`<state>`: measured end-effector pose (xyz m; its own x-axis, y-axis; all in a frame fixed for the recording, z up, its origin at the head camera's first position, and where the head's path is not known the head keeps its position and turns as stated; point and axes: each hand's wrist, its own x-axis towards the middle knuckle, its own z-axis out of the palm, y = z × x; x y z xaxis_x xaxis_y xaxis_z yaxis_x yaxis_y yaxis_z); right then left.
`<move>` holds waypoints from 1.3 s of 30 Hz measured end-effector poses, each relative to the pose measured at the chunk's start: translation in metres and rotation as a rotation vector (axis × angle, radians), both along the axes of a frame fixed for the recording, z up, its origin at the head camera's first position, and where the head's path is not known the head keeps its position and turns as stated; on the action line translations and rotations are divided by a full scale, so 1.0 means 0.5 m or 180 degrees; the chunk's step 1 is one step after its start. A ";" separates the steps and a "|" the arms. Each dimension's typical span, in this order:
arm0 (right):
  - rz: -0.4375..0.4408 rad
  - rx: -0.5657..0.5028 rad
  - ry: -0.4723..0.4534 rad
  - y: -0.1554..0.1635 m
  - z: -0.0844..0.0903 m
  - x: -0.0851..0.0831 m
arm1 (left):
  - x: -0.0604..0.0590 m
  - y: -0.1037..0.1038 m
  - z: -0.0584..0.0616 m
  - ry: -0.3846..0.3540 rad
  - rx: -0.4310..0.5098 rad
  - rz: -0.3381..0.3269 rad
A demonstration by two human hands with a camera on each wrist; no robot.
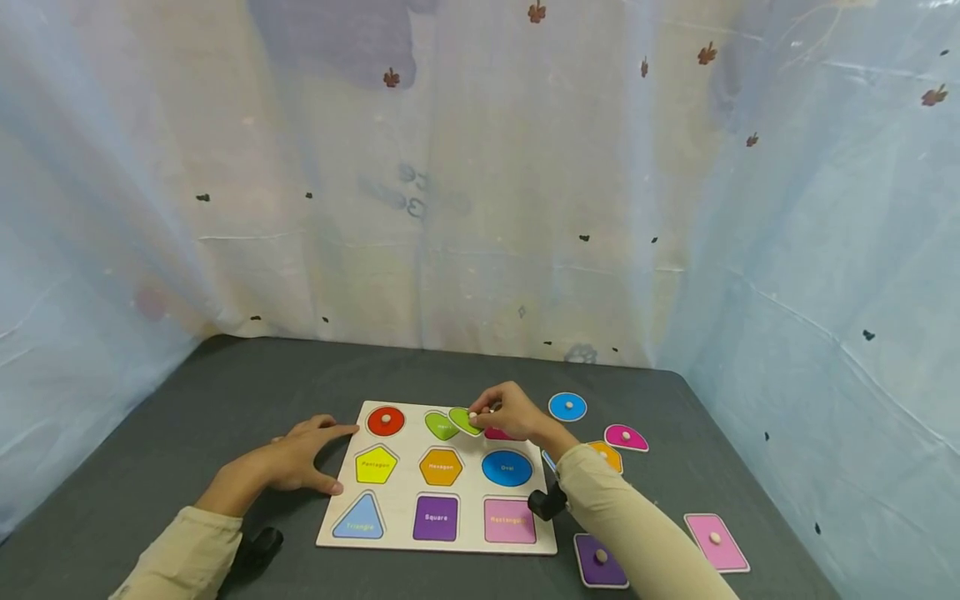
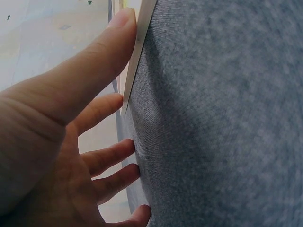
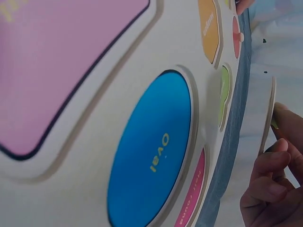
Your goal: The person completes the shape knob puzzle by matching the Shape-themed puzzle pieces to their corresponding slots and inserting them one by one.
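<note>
Grey felt-covered table [image 1: 187, 417], backed by pale plastic sheeting [image 1: 480, 208] with small dark specks. Loose on the right: blue circle piece [image 1: 567, 407], magenta piece [image 1: 626, 437], orange piece [image 1: 609, 455] partly hidden, purple square piece [image 1: 598, 562], pink rectangle piece [image 1: 716, 542], each with a small knob.

In the lower left of the head view I saw the left hand [image 1: 300, 454] lying flat with straight, spread fingers [image 2: 102, 111]. Near the centre, the right hand [image 1: 513, 412] had its fingertips [image 3: 277, 158] pinched together, wrist raised.
</note>
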<state>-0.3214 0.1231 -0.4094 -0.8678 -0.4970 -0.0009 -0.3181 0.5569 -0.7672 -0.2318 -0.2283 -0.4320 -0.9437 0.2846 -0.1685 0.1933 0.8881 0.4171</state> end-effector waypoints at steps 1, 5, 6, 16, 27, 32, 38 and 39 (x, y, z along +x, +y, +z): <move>0.0005 0.0006 0.0005 -0.003 0.002 -0.001 | -0.001 -0.001 0.000 0.0001 -0.0003 0.0006; 0.0049 -0.0025 0.0021 -0.010 0.006 -0.003 | -0.002 -0.002 0.000 0.0004 -0.0021 0.0008; 0.0060 -0.0040 0.0014 -0.011 0.006 -0.004 | -0.003 -0.002 0.000 0.0003 -0.0019 0.0005; 0.0038 -0.0098 -0.0024 -0.024 0.001 -0.003 | -0.003 0.002 0.001 -0.0037 -0.0031 0.0012; 0.0023 -0.0037 0.0002 -0.034 -0.001 -0.008 | -0.005 -0.003 0.004 -0.0011 -0.0054 0.0002; 0.0007 -0.0016 0.0005 -0.044 -0.004 -0.011 | -0.004 -0.005 0.007 0.0002 -0.0053 0.0003; 0.0043 -0.0004 0.0038 -0.055 -0.016 -0.014 | -0.004 -0.002 0.004 -0.0015 -0.0046 -0.0008; 0.0044 -0.0013 0.0039 -0.057 -0.018 -0.015 | -0.003 -0.001 0.003 -0.0015 -0.0045 -0.0011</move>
<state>-0.3287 0.0947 -0.4186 -0.8607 -0.5089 0.0118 -0.3352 0.5492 -0.7655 -0.2335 -0.2290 -0.4304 -0.9419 0.2855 -0.1768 0.1946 0.8931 0.4055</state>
